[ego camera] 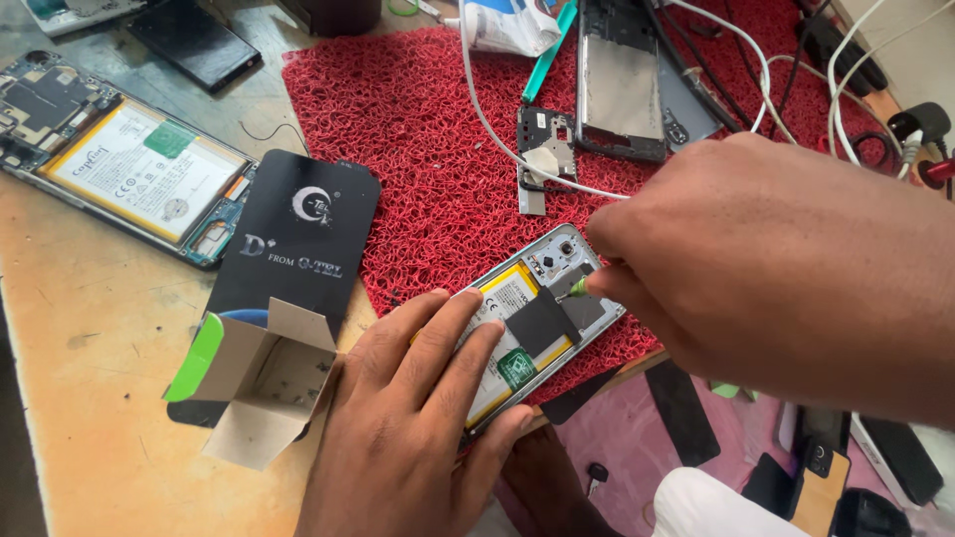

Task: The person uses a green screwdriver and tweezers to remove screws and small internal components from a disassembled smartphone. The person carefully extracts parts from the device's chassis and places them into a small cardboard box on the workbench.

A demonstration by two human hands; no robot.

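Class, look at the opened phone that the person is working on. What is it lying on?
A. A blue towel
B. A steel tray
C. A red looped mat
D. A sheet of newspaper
C: the opened phone, steadied by the left hand, lies on the red looped mat at its near edge.

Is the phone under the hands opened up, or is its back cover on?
Opened: the phone lies with its back cover off, the yellow battery and inner parts bare.
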